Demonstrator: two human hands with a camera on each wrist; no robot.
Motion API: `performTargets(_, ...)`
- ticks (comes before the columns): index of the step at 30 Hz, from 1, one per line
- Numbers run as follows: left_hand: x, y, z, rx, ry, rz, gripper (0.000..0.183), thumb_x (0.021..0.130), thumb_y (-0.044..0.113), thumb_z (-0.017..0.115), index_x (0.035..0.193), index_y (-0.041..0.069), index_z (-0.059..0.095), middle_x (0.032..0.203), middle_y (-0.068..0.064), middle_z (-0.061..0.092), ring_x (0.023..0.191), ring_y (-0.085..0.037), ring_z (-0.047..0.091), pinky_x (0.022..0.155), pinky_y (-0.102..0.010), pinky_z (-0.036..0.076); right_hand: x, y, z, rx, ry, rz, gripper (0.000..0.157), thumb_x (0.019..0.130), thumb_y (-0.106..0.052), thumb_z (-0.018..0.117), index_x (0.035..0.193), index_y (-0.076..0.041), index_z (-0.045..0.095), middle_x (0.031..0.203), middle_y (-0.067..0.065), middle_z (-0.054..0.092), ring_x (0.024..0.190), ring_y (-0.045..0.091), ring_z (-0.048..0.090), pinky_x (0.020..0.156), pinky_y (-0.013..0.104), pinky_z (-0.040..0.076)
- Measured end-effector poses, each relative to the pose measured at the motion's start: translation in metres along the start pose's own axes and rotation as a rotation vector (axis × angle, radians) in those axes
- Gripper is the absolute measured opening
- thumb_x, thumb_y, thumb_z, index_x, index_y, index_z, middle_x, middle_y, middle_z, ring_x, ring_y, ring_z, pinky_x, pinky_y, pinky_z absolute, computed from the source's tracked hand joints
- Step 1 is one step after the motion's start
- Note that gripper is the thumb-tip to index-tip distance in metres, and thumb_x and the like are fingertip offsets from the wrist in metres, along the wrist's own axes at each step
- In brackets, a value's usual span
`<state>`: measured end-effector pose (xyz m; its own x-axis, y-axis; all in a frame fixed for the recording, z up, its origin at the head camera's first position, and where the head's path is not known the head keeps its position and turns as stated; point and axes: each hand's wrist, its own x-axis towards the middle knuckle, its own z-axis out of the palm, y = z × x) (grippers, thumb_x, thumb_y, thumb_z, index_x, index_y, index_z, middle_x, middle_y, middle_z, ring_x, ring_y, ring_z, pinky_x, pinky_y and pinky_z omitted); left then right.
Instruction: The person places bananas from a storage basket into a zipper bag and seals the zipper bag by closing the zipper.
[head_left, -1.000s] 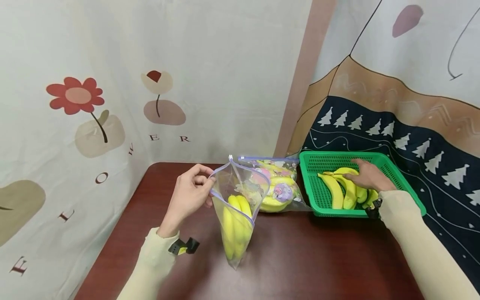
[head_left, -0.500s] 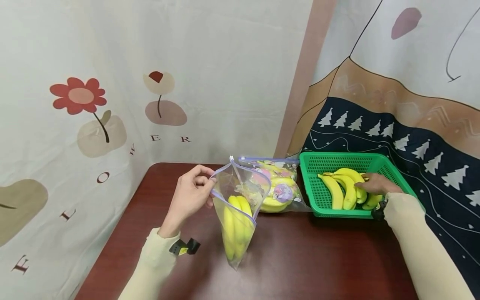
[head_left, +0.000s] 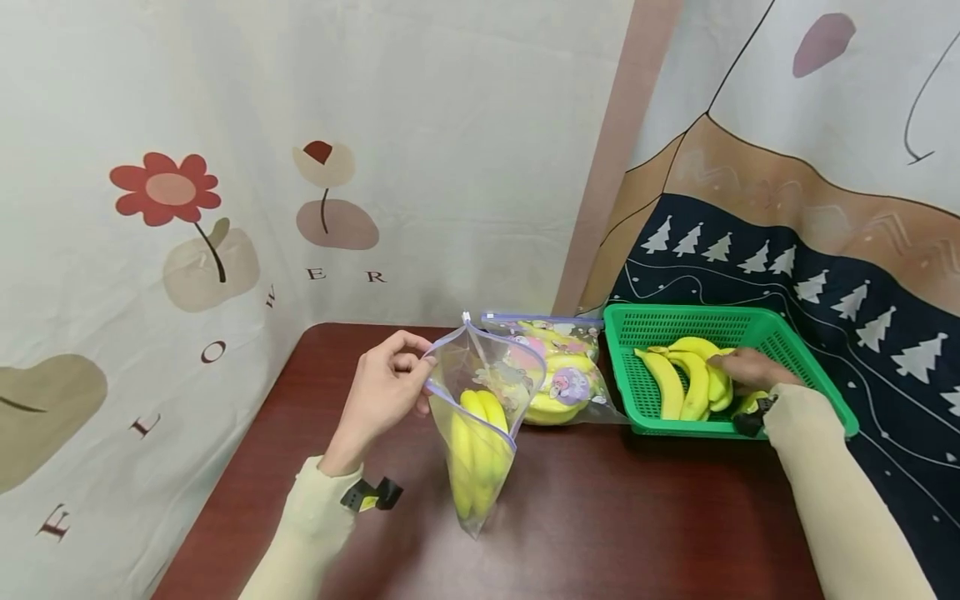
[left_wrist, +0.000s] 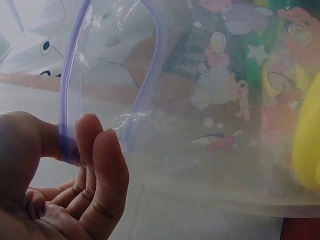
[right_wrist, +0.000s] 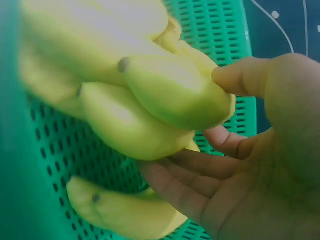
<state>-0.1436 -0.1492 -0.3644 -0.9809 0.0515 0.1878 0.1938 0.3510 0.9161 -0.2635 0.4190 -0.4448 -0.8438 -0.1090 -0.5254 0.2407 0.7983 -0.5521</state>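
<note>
My left hand (head_left: 392, 375) pinches the purple-edged rim of a clear zip bag (head_left: 442, 375) at its left side. The bag stands upright with its mouth wide apart, and yellow bananas (head_left: 476, 467) sit low inside it. In the left wrist view the thumb is behind the film (left_wrist: 170, 165) and two fingertips show in front. My right hand (head_left: 752, 369) is inside the green basket (head_left: 813, 375). In the right wrist view its thumb rests on a small greenish-yellow banana (right_wrist: 175, 95), while the fingers reach under the banana beside it (right_wrist: 130, 125).
Behind the held bag lies a second zip bag (head_left: 570, 385), printed with cartoons and filled with bananas. More bananas (head_left: 667, 383) lie at the basket's left, and a single banana (right_wrist: 125, 210) lies near its front wall. A printed curtain (head_left: 450, 167) hangs behind the brown table (head_left: 600, 517).
My right hand has come down from above the basket's back onto the bananas at its right, and the fingers now grip there. The left hand keeps its pinch on the bag.
</note>
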Motion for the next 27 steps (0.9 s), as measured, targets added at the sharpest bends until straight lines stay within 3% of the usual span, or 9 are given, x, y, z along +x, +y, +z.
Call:
performTargets(7, 0.0, -0.001, -0.001, 0.004, -0.005, -0.003, 0.014, 0.097, 0.01, 0.068, 0.11, 0.004, 0.065, 0.062, -0.015, 0.064, 0.042, -0.027, 0.061, 0.044, -0.038, 0.056, -0.001, -0.007, 0.001, 0.05, 0.072, -0.023, 0.065, 0.104, -0.043, 0.051, 0.13, 0.016, 0.045, 0.119, 0.026, 0.054, 0.103, 0.027, 0.065, 0.094, 0.051, 0.061)
performTargets(15, 0.001, -0.001, -0.001, -0.015, -0.019, 0.0, 0.016, 0.097, 0.01, 0.068, 0.111, 0.002, 0.064, 0.063, -0.017, 0.065, 0.041, -0.024, 0.061, 0.046, -0.045, 0.057, -0.008, -0.014, 0.001, 0.09, 0.071, -0.03, 0.09, 0.104, -0.043, 0.052, 0.154, 0.02, 0.01, 0.147, 0.042, 0.03, 0.118, 0.042, 0.059, 0.094, 0.049, 0.061)
performTargets(21, 0.002, -0.002, -0.001, -0.009, -0.024, 0.0, 0.016, 0.097, 0.009, 0.068, 0.111, 0.002, 0.064, 0.062, -0.016, 0.064, 0.042, -0.029, 0.061, 0.045, -0.04, 0.055, -0.015, -0.013, 0.0, 0.104, 0.045, -0.034, 0.092, 0.104, -0.046, 0.053, 0.155, 0.018, 0.01, 0.151, 0.04, 0.03, 0.119, 0.038, 0.057, 0.096, 0.048, 0.06)
performTargets(27, 0.003, -0.004, -0.001, -0.016, -0.035, 0.001, 0.016, 0.097, 0.009, 0.068, 0.111, 0.001, 0.063, 0.063, -0.018, 0.064, 0.042, -0.03, 0.061, 0.044, -0.035, 0.055, -0.021, -0.013, 0.003, 0.115, 0.099, -0.009, 0.099, 0.101, -0.052, 0.056, 0.157, 0.014, 0.01, 0.148, 0.039, 0.034, 0.111, 0.029, 0.065, 0.095, 0.049, 0.06)
